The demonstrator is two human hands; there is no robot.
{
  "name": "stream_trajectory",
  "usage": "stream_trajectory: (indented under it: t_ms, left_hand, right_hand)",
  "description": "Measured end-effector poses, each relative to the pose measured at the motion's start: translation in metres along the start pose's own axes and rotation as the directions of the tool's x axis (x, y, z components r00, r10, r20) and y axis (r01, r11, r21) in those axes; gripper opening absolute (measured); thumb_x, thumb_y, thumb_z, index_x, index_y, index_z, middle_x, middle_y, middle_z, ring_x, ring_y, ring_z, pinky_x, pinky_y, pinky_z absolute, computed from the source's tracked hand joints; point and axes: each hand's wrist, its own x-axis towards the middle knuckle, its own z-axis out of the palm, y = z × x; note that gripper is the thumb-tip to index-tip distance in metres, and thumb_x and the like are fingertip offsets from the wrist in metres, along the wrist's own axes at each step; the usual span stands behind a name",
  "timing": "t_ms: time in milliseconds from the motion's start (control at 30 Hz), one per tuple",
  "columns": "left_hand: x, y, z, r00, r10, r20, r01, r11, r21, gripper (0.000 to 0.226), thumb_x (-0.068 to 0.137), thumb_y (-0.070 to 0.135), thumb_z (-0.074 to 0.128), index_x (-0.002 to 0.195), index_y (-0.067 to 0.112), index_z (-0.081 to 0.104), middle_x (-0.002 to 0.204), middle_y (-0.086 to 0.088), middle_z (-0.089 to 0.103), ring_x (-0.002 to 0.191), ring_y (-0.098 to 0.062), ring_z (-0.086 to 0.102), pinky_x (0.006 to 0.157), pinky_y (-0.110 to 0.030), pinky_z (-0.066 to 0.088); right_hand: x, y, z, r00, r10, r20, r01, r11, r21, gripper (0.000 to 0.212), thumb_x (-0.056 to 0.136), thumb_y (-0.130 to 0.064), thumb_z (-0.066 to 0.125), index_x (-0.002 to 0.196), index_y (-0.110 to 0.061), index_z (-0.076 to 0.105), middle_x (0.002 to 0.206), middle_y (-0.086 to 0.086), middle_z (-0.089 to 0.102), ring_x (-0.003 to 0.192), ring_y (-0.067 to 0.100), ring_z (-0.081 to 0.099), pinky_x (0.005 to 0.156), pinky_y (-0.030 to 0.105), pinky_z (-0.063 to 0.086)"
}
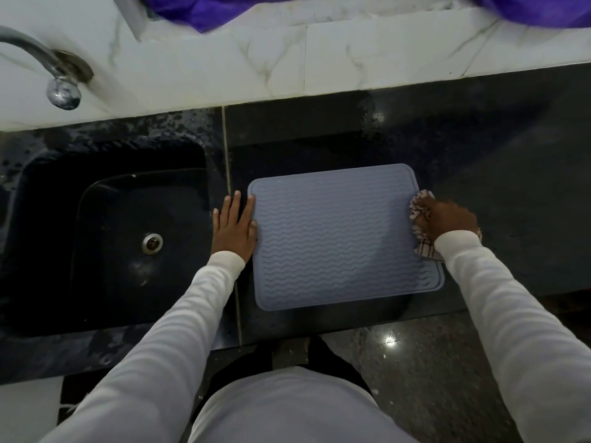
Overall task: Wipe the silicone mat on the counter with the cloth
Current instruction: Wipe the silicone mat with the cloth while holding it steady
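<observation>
One mat [342, 238], one cloth [420, 219], two hands, one sink [96, 244], one tap [48, 68].

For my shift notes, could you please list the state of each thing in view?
silicone mat: flat on the counter.
cloth: bunched, at the mat's right edge.
right hand: closed on the cloth.
left hand: flat, fingers straight, at the mat's left edge.
sink: holds no dishes.

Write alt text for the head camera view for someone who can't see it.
A person's right hand presses a checked cloth on the right edge of a grey-blue silicone mat on a dark counter, left hand flat at its left edge. A sink sits left.
</observation>
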Motion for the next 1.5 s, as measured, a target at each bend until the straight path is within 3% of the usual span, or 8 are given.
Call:
stream_trajectory:
  t_ms: [200,333,400,500,600,833,967,1500]
  left_hand:
    - [0.0,0.003,-0.001,1.0,-0.014,0.002,0.014,1.0,-0.002,0.06,0.1,0.043,0.02,0.156,0.028,0.009,0.164,-0.007,0.005,0.151,-0.027,-0.002,0.121,-0.051,-0.002]
    - [-0.006,0.006,-0.002,1.0,0.0,0.017,0.001,0.998,-0.065,0.06,0.103,0.038,0.034,0.157,0.025,0.011,0.164,-0.006,0.003,0.151,-0.025,-0.004,0.121,-0.047,-0.005]
    - [-0.01,0.005,-0.001,1.0,0.0,0.025,0.002,0.997,-0.081,0.06,0.103,0.038,0.031,0.157,0.024,0.011,0.165,-0.005,0.002,0.151,-0.024,-0.004,0.122,-0.046,-0.006]
    - [-0.017,0.004,0.002,1.0,0.023,0.007,-0.022,0.997,-0.075,0.066,0.096,0.045,0.018,0.156,0.021,0.012,0.164,-0.004,0.002,0.151,-0.025,-0.002,0.121,-0.045,-0.004]
    - [-0.019,0.005,0.002,1.0,0.025,-0.017,-0.026,0.996,-0.085,0.075,0.087,0.049,0.01,0.156,0.02,0.013,0.164,-0.004,0.004,0.151,-0.025,0.0,0.121,-0.044,-0.004]
    - [-0.016,0.01,0.01,0.995,-0.04,-0.09,0.029,0.993,-0.116,0.064,0.092,0.036,0.022,0.154,0.023,0.024,0.163,-0.004,0.017,0.15,-0.024,0.011,0.122,-0.045,0.003]
    - [-0.017,0.01,0.011,0.996,-0.037,-0.082,0.028,0.994,-0.107,0.058,0.098,0.035,0.024,0.155,0.026,0.016,0.164,-0.002,0.011,0.151,-0.021,0.005,0.123,-0.045,0.001]
    - [-0.016,0.009,0.017,0.995,-0.035,-0.095,0.032,0.999,-0.039,0.057,0.1,0.033,0.025,0.156,0.026,0.015,0.163,-0.004,0.013,0.151,-0.023,0.006,0.122,-0.048,0.003]
  right_hand:
    - [-0.013,-0.034,-0.011,0.998,-0.04,-0.056,0.038,0.999,-0.03,0.032,0.094,-0.041,0.047,0.121,-0.029,0.058,0.119,0.014,0.061,0.098,0.04,0.062,0.083,0.044,0.048]
    - [-0.037,-0.117,-0.006,0.969,-0.206,-0.137,0.23,0.955,0.187,0.033,0.09,-0.043,0.052,0.121,-0.036,0.059,0.124,0.007,0.059,0.098,0.035,0.063,0.083,0.042,0.052]
    - [-0.054,-0.174,0.002,0.939,-0.314,-0.139,0.341,0.896,0.285,0.033,0.089,-0.04,0.055,0.121,-0.037,0.061,0.128,0.002,0.059,0.104,0.03,0.063,0.086,0.038,0.052]
    - [-0.079,-0.251,0.029,0.897,-0.439,-0.048,0.437,0.867,0.238,0.035,0.093,-0.036,0.051,0.127,-0.032,0.058,0.141,0.002,0.049,0.115,0.027,0.058,0.092,0.038,0.047]
    - [-0.086,-0.281,0.06,0.911,-0.411,0.033,0.403,0.903,0.149,0.04,0.096,-0.037,0.045,0.134,-0.023,0.049,0.146,0.009,0.041,0.106,0.034,0.06,0.083,0.041,0.05]
    - [-0.079,-0.252,0.059,0.876,-0.474,-0.084,0.482,0.865,0.14,0.035,0.088,-0.028,0.06,0.122,-0.02,0.062,0.127,0.016,0.058,0.086,0.041,0.065,0.068,0.043,0.051]
    - [-0.066,-0.22,0.053,0.908,-0.418,-0.018,0.418,0.904,0.094,0.041,0.091,-0.037,0.053,0.131,-0.031,0.054,0.131,0.01,0.053,0.1,0.037,0.061,0.078,0.041,0.049]
    - [-0.022,-0.041,0.024,0.996,-0.077,-0.046,0.081,0.993,0.085,0.043,0.089,-0.055,0.052,0.13,-0.045,0.051,0.111,0.013,0.059,0.093,0.037,0.063,0.082,0.046,0.052]
